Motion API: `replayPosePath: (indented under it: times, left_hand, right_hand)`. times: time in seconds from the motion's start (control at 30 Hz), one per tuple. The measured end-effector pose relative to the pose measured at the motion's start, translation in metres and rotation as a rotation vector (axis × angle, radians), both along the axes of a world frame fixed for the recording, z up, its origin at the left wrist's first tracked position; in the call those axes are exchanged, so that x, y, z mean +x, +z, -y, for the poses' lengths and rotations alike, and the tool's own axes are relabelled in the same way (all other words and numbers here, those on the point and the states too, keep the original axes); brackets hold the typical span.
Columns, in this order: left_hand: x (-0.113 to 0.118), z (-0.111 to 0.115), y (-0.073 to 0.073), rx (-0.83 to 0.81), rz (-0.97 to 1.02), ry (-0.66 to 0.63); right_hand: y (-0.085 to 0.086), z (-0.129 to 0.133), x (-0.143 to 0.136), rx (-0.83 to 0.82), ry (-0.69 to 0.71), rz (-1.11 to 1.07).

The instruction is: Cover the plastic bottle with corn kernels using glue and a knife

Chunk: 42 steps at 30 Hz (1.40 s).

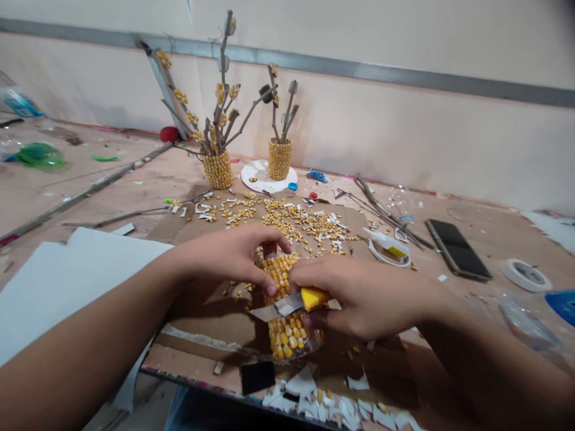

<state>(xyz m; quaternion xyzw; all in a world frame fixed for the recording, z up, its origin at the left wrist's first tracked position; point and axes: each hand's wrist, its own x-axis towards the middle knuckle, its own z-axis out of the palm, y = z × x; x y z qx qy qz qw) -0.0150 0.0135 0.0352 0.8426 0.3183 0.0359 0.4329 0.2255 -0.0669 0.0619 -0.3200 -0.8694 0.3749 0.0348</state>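
A small cup covered in corn kernels point(282, 341) stands tilted on the cardboard in front of me, with clear plastic showing at its lower right. My left hand point(242, 257) grips its upper rim, thumb on the near side and fingers curled over the far side. In my right hand point(359, 293) is a yellow utility knife point(314, 297), its blade pointing left across the kernels. Some fingers of that hand also rest against the cup's right side. Beyond the cup, loose corn kernels point(305, 221) lie scattered on the cardboard point(202, 233).
Two kernel-covered pots point(218, 170) with twigs stand at the back, one on a white disc point(251, 178). To the right lie a glue bottle point(386, 242), a phone point(458, 248) and a tape roll point(525, 275). White paper point(67, 281) is left; white scraps point(341, 407) line the front edge.
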Motion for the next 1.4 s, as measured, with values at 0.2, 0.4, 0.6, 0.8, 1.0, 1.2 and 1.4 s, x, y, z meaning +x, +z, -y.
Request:
replayPosePath:
  times: [0.2,0.4,0.6,0.8,1.0,1.2,1.4]
  left_hand:
    - [-0.001,-0.004,0.001,-0.002,-0.010,0.008]
    - [-0.004,-0.006,0.006,-0.007,0.070,0.083]
    - [0.000,-0.010,0.003,0.108,0.144,0.258]
    - [0.000,-0.015,-0.003,0.173,0.200,0.406]
    - [-0.002,-0.020,-0.011,0.204,0.250,0.545]
    - [-0.004,-0.022,-0.015,0.237,0.313,0.666]
    - [0.003,-0.014,-0.012,0.233,0.320,0.659]
  right_hand:
    - [0.001,-0.024,0.031,0.092,-0.277,-0.244]
    - [-0.021,-0.067,0.068,0.387,-0.661,0.085]
    - [-0.049,-0.078,0.055,0.325,-0.675,0.332]
    - [-0.060,-0.081,0.045,0.360,-0.776,0.390]
    - [-0.068,-0.079,0.037,0.355,-0.735,0.378]
    - [-0.080,-0.077,0.029,0.283,-0.739,0.391]
    - [-0.081,-0.078,0.030,0.215,-0.734,0.308]
